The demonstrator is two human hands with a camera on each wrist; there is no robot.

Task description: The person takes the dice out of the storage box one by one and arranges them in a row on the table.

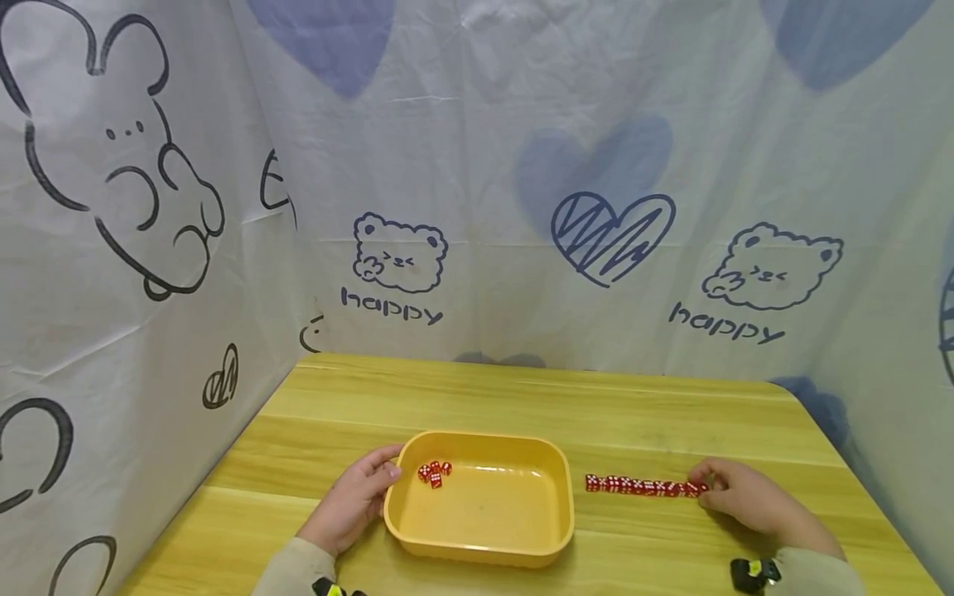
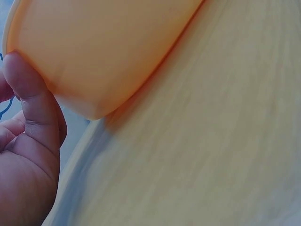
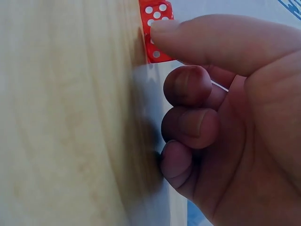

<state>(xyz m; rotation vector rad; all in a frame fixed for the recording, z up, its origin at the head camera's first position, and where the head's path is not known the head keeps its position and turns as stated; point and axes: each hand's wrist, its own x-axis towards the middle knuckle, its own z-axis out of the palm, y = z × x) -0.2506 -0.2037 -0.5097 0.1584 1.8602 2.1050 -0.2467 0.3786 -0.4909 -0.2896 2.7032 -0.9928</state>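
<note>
My left hand (image 1: 352, 503) holds the left rim of a yellow plastic tub (image 1: 484, 517), thumb over the edge. Inside the tub, several red dice (image 1: 436, 472) with white dots lie grouped near its left wall. To the right of the tub, a straight row of red dice (image 1: 641, 486) stands on the table, each touching its neighbour. At the row's right end my right hand (image 1: 753, 498) pinches a die (image 3: 157, 9) between thumb and forefinger; its other fingers are curled. In the left wrist view the thumb (image 2: 30, 94) presses the tub's wall (image 2: 103, 52).
A yellow wood-grain table (image 1: 648, 414) bears everything. White cloth (image 1: 484, 149) printed with hearts and bears hangs behind and along both sides. Black straps (image 1: 754, 574) sit at the wrists.
</note>
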